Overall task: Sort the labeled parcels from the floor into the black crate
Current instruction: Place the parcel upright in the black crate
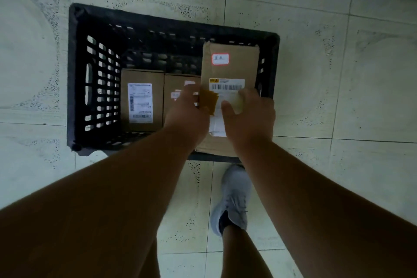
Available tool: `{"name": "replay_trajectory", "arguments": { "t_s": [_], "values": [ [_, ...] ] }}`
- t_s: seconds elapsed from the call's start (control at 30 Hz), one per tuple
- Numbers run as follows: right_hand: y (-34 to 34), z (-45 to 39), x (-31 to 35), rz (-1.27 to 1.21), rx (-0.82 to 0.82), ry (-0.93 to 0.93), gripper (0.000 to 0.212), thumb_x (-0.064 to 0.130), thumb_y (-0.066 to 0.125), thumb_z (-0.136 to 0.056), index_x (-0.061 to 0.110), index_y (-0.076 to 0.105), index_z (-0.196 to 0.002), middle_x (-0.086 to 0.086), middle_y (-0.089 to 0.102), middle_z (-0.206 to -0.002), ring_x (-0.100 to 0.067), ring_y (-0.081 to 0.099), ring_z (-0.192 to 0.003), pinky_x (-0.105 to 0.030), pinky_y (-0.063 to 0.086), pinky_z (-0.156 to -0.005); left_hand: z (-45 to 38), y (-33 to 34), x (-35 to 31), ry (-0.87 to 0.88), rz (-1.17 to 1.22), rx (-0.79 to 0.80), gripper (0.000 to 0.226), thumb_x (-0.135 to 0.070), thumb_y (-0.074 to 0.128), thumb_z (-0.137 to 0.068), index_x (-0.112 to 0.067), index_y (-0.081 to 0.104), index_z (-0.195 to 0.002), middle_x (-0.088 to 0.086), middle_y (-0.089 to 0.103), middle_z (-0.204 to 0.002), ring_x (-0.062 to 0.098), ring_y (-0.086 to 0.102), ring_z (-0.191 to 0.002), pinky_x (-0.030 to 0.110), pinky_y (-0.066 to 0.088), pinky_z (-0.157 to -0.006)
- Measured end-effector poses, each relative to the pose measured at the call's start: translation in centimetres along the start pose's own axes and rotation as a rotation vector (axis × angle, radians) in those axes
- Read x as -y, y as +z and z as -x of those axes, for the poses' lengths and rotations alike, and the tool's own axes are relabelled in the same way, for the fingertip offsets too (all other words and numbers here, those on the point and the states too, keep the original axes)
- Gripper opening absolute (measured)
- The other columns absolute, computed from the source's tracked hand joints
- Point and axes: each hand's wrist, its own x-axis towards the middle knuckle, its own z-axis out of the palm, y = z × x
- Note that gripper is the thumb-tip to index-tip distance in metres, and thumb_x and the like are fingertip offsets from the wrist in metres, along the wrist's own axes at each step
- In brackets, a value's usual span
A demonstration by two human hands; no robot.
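Head view: a long cardboard parcel (230, 65) is held over the right end of the black crate (76, 74), gripped at its near part by the left hand (188, 109) and the right hand (249, 115), fingers curled on it. Two labeled boxes (142, 101) are seen inside the crate. A grey shoe (234, 196) is planted on the tiled floor (338, 97) just beside the crate
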Motion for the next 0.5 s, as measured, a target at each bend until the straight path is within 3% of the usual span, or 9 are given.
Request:
{"name": "replay_trajectory", "arguments": {
  "t_s": [0.1, 0.2, 0.27, 0.33, 0.4, 0.43, 0.5],
  "values": [
    [1.3, -1.1, -0.9, 0.098, 0.039, -0.035, 0.053, 0.044, 0.061, -0.093, 0.023, 0.050, -0.141, -0.013, 0.042, -0.136, -0.030, 0.043, -0.123, -0.032, 0.037, -0.099, -2.2, 1.7, 1.4, -0.031, -0.004, 0.061, 0.032, -0.020, 0.054, -0.096, -0.039, 0.055, -0.122, -0.010, 0.063, -0.105, 0.011, 0.065, -0.089, 0.029, 0.056, -0.071],
    [2.4, -2.5, -1.3, 0.111, 0.054, -0.031, 0.052, 0.040, 0.058, -0.095, 0.021, 0.049, -0.142, -0.013, 0.039, -0.136, -0.030, 0.040, -0.125, -0.035, 0.039, -0.101, -4.2, 2.6, 2.2, -0.059, 0.027, 0.083, 0.035, -0.024, 0.051, -0.099, -0.039, 0.053, -0.130, -0.012, 0.060, -0.102, 0.011, 0.062, -0.091, 0.029, 0.054, -0.071],
    [3.1, -3.4, -1.6, 0.164, 0.081, -0.052, 0.051, 0.041, 0.055, -0.097, 0.018, 0.049, -0.142, -0.014, 0.038, -0.137, -0.031, 0.040, -0.127, -0.036, 0.040, -0.101, -5.2, 3.1, 2.4, -0.075, 0.030, 0.133, 0.035, -0.028, 0.052, -0.100, -0.036, 0.054, -0.134, -0.009, 0.062, -0.107, 0.016, 0.064, -0.097, 0.035, 0.057, -0.080],
    [4.0, -4.1, -1.7, 0.193, 0.162, -0.065, 0.048, 0.043, 0.050, -0.099, 0.018, 0.049, -0.141, -0.015, 0.037, -0.142, -0.033, 0.039, -0.131, -0.040, 0.040, -0.106, -5.7, 3.8, 2.7, -0.084, 0.037, 0.227, 0.025, -0.033, 0.055, -0.099, -0.031, 0.064, -0.123, -0.003, 0.068, -0.108, 0.021, 0.066, -0.101, 0.041, 0.056, -0.090],
    [5.1, -4.7, -1.7, 0.192, 0.263, -0.049, 0.043, 0.041, 0.049, -0.100, 0.020, 0.051, -0.138, -0.014, 0.037, -0.146, -0.034, 0.037, -0.136, -0.044, 0.039, -0.112, -6.0, 4.1, 2.7, -0.032, -0.012, 0.267, 0.014, -0.030, 0.058, -0.098, -0.029, 0.070, -0.104, -0.003, 0.076, -0.091, 0.027, 0.068, -0.101, 0.038, 0.058, -0.086],
    [5.5, -5.0, -1.8, 0.217, 0.309, -0.054, 0.041, 0.038, 0.052, -0.099, 0.019, 0.052, -0.136, -0.013, 0.038, -0.146, -0.034, 0.037, -0.136, -0.045, 0.039, -0.113, -6.2, 4.2, 2.8, -0.018, -0.039, 0.283, 0.015, -0.026, 0.057, -0.099, -0.030, 0.071, -0.105, -0.006, 0.078, -0.092, 0.029, 0.067, -0.105, 0.033, 0.058, -0.083],
    [6.2, -5.4, -2.2, 0.299, 0.362, -0.111, 0.042, 0.032, 0.058, -0.096, 0.019, 0.052, -0.135, -0.012, 0.041, -0.144, -0.033, 0.037, -0.136, -0.045, 0.037, -0.114, -6.9, 4.6, 2.7, -0.032, -0.052, 0.342, 0.029, -0.022, 0.053, -0.101, -0.027, 0.063, -0.127, -0.002, 0.069, -0.126, 0.028, 0.057, -0.124, 0.030, 0.051, -0.096]
  ]
}}
